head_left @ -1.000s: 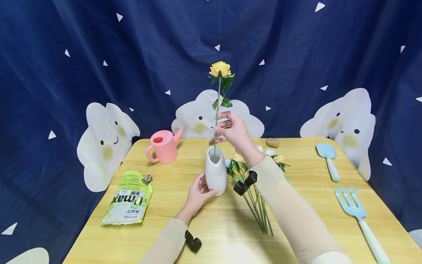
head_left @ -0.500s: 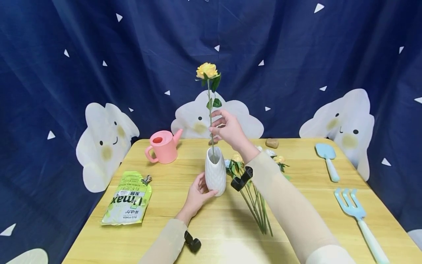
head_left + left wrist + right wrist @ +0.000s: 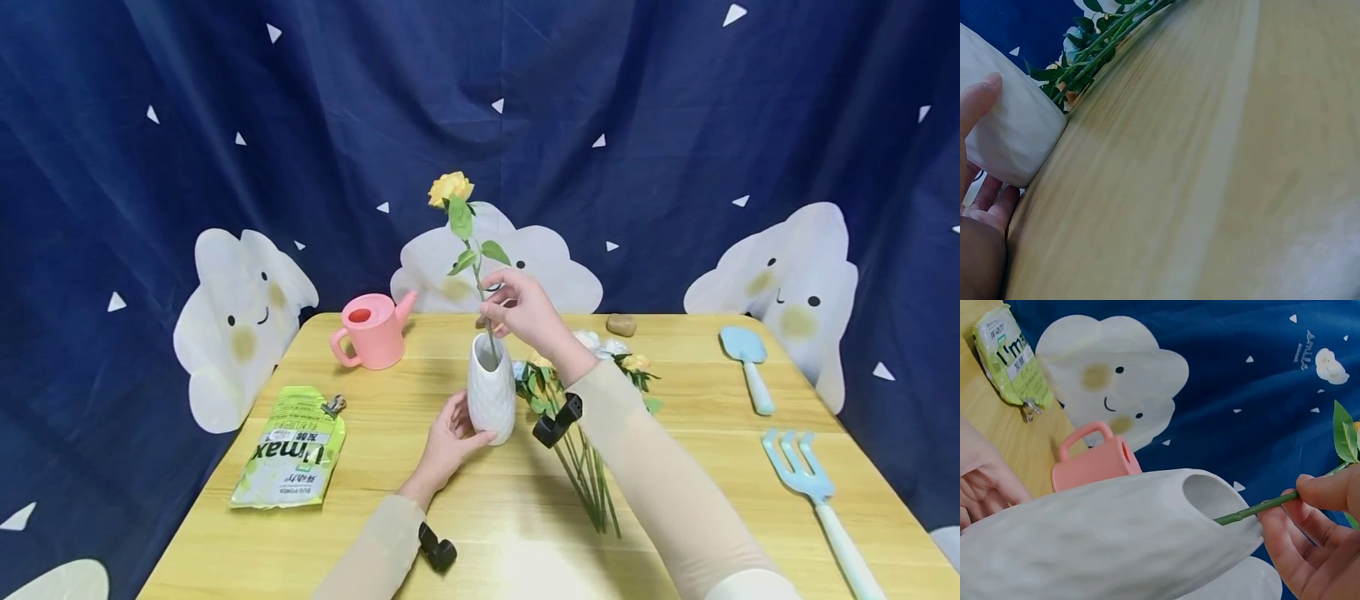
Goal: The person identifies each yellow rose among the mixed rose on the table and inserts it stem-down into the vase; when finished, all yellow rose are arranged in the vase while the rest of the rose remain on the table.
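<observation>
A white textured vase (image 3: 491,400) stands upright on the table, and my left hand (image 3: 444,446) grips its lower part, thumb in front and fingers around the left side. In the left wrist view the thumb presses the vase wall (image 3: 1013,134). Above the rim, my right hand (image 3: 525,310) pinches the green stem of a yellow rose (image 3: 452,190) between thumb and fingers. The stem (image 3: 1260,507) passes into the vase mouth in the right wrist view; its lower end is hidden inside. The bloom leans to the left, with leaves below it.
Right of the vase lies a bunch of flowers (image 3: 581,467), partly behind my right forearm. A pink watering can (image 3: 375,333) and a green-white bag (image 3: 292,450) with a clip are on the left. A blue shovel (image 3: 746,358), a blue fork (image 3: 813,483) and a brown stone (image 3: 621,325) lie right.
The rose has tilted left, turned so its leaves face forward, and sunk lower into the vase. My right hand moved slightly left, then down with it. The left hand stays on the vase.
</observation>
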{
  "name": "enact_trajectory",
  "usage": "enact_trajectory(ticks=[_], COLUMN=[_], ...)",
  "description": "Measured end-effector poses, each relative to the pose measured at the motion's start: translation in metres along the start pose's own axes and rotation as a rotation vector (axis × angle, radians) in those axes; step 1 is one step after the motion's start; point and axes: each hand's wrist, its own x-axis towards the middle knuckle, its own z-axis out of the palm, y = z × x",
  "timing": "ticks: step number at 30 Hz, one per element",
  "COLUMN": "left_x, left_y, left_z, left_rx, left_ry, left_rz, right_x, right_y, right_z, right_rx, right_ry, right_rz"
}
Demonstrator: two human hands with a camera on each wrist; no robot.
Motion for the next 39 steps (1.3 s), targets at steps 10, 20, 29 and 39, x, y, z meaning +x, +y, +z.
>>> enact_trajectory(ticks=[10, 20, 29, 39], left_x=[0.006, 0.002, 0.001, 0.0], left_y=[-0.027, -0.002, 0.001, 0.005], left_z=[-0.004, -0.002, -0.002, 0.0], left_rx=[0.008, 0.012, -0.001, -0.002], left_ry=[0.015, -0.014, -0.005, -0.006], left_rz=[0.008, -0.014, -0.031, -0.04], right_x=[-0.008, -0.015, -0.023, -0.027], right_y=[0.011, 0.026, 0.037, 0.047], right_z=[0.007, 0.01, 0.015, 0.016], right_rx=[-0.18, -0.207, -0.225, -0.141], right_ry=[-0.05, -0.045, 0.029, 0.09], right_rz=[-0.109, -0.167, -0.135, -0.092])
